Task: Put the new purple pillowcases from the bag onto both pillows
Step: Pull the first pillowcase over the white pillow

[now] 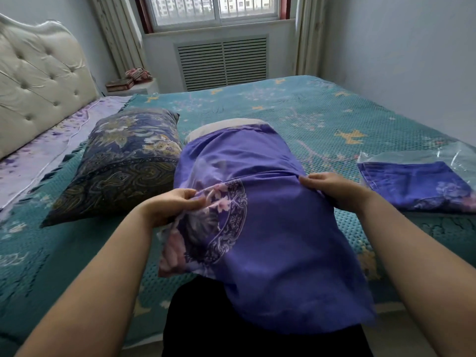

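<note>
Bed [296, 104]: teal patterned cover over a lilac sheet [41, 155] showing along the headboard side. On it: one pillow in a dark floral case [121, 161], left; one pillow partly sleeved in a purple pillowcase [244, 161], centre; one folded purple pillowcase [417, 186], right, lying on a clear plastic bag [443, 155].

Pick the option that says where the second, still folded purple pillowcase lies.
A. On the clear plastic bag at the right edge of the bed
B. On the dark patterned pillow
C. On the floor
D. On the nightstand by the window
A: the folded purple pillowcase lies flat on the clear plastic bag, on the bed to the right of the right hand.
</note>
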